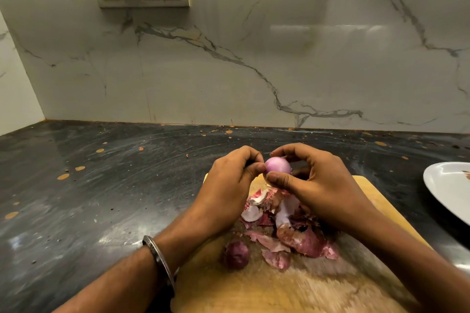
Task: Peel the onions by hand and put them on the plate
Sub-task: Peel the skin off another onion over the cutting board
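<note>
I see both hands raised over the cutting board [318, 287] — left hand [229, 185] and right hand [320, 185] pinching the peeled onion [278, 165], its axis unclear.

The one camera on my head is looking forward and down, sitting close above my left hand [229, 185] and right hand [312, 185], taking in the counter [101, 185] around them and the wall [254, 58] beyond.

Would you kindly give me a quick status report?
Both hands, left and right, grip peeled onion above cutting board. Unpeeled onion waits beside skins. Plate right, unobstructed.
</note>
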Demonstrator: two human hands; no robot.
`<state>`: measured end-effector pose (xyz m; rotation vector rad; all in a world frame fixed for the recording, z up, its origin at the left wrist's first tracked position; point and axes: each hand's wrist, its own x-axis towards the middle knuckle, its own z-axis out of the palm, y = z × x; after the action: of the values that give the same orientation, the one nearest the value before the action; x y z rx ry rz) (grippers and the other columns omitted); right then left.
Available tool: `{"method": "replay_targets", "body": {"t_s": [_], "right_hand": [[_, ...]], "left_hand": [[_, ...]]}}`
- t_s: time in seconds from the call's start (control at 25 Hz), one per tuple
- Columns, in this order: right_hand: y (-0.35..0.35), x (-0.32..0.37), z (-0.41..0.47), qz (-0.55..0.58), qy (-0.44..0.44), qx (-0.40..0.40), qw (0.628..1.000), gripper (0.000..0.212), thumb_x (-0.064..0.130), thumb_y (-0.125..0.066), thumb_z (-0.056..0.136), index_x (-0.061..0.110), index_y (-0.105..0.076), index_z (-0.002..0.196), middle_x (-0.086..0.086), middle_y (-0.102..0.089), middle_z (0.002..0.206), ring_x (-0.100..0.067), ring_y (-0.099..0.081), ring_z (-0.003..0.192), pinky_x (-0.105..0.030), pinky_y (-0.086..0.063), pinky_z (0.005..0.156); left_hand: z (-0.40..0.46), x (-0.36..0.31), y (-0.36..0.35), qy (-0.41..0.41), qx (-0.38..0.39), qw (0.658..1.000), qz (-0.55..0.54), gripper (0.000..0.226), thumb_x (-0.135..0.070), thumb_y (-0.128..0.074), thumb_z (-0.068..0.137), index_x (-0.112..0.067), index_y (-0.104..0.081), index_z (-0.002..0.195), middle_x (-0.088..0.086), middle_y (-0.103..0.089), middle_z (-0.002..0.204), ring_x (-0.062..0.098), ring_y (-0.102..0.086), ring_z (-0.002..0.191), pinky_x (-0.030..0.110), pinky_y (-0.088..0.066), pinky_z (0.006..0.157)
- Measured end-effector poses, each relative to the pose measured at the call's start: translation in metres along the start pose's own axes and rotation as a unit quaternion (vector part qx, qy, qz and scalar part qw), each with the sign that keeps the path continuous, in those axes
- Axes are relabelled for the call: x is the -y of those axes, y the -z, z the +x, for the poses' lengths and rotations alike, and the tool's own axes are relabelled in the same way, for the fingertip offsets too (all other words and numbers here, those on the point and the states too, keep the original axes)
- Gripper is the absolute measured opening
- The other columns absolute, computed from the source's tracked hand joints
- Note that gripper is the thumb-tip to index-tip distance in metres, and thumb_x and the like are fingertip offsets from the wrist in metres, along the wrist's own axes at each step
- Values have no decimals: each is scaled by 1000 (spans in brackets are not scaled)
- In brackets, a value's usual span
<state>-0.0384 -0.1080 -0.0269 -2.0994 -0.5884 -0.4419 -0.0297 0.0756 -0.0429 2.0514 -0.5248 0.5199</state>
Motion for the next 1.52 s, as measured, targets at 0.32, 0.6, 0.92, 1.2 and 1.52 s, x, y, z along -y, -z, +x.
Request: {"method": "replay_targets", "body": {"t_s": [0.32,0.6,0.92,1.2,1.52], "right_hand": [[5,-10,5,-33,-37,-48,998,40,48,-73,78,27,-64,112,10,-69,101,-10,-68,83,-34,-59,73],[3,-7,3,-45,-13,-50,998,47,50,-71,74,26,-63,114,11,-67,104,-6,-66,90,-29,-59,74],[4,-5,3,-58,20,-30,998,52,59,-65,70,27,-64,111,18,-67,95,6,-62,88,-6,-46,68],[2,-6,3,-127,51,-6,991,66,69,-51,73,27,-64,123,16,-64,111,1,-58,97,-7,-43,74],[-1,-8,2,-113,79,10,990,50,32,-83,77,22,-64,122,12,-68,109,-1,-62,92,-8,-46,77]], "left_hand": [[1,2,1,22,20,999,-27,20,-18,-60,96,-29,-60,80,-14,-61,70,3,-53,65,30,-47,64],[0,4,0,21,29,999,27,26,-47,-57,93,-24,-62,82,-6,-63,72,11,-58,68,36,-48,62],[-3,3,-1,-32,13,996,84,10,-24,-56,99,-26,-66,100,-15,-68,82,2,-62,76,32,-52,69],[-5,-1,-1,-63,24,986,152,13,-32,-47,101,-28,-60,100,-11,-65,83,8,-59,76,41,-49,67],[-5,-1,-4,-35,-11,998,43,10,-18,-57,96,-18,-61,87,2,-61,69,23,-54,64,47,-46,61]]}}
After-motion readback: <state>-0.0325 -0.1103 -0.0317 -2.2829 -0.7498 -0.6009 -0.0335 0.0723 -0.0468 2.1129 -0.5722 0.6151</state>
